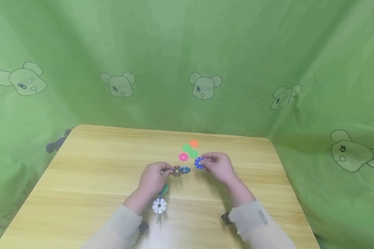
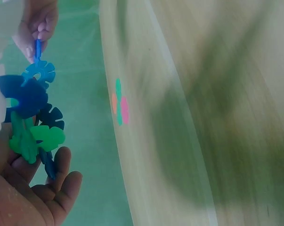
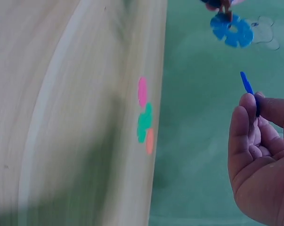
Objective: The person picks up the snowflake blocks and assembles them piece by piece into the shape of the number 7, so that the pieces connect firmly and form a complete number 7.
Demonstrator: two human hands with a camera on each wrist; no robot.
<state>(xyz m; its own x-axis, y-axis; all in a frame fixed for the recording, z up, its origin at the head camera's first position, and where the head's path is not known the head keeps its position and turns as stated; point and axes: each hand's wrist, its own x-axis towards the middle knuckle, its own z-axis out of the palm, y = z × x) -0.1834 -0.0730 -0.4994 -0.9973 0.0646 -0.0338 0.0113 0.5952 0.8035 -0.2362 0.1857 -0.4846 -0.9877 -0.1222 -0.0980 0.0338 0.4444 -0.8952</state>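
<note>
My left hand (image 1: 153,178) pinches a chain of slotted snowflake discs. At its right end are a brown disc (image 1: 177,171) and a blue disc (image 1: 185,170) slotted together. From the hand the chain hangs toward me, with a teal disc (image 1: 164,189) and a white disc (image 1: 159,206) lower down. Green discs (image 2: 47,136) of the chain show above the left fingers in the left wrist view. A single dark blue disc (image 1: 199,163) is pinched between thumb and fingertips of my right hand (image 1: 219,167). It stays a short gap right of the chain's blue end.
Beyond the hands, a pink disc (image 1: 183,157), two green discs (image 1: 187,148) and an orange disc (image 1: 194,143) lie on the wooden table (image 1: 112,148). A green curtain (image 1: 162,110) with bear-head prints hangs behind the table and at both sides.
</note>
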